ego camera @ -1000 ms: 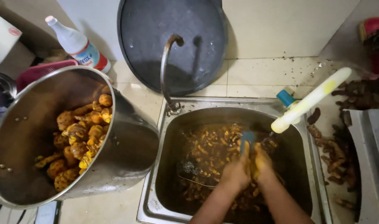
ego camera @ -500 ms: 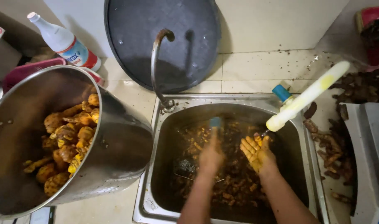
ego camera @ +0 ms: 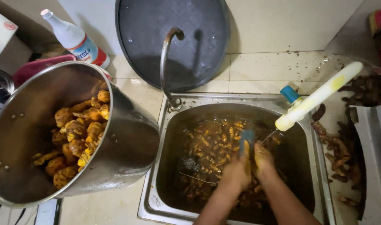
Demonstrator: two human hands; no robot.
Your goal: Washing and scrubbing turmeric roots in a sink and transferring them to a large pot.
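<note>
Sink (ego camera: 157, 196): our left hand (ego camera: 236, 173) closed on a blue brush (ego camera: 246, 137); right hand (ego camera: 263, 160) closed, apparently on a root, its grip blurred. Risk, we judge: wet fingers slip, dropping it into murky water.

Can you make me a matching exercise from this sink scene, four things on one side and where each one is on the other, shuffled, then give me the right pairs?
Things:
1. big steel pot
2. round dark lid
3. white plastic bottle
4. blue brush

Places:
A. leaning against the wall behind the tap
B. between the left hand and right hand over the sink
C. tilted on the counter left of the sink, holding yellow-orange roots
D. at the back left, behind the pot

Pairs: 1-C, 2-A, 3-D, 4-B
</note>
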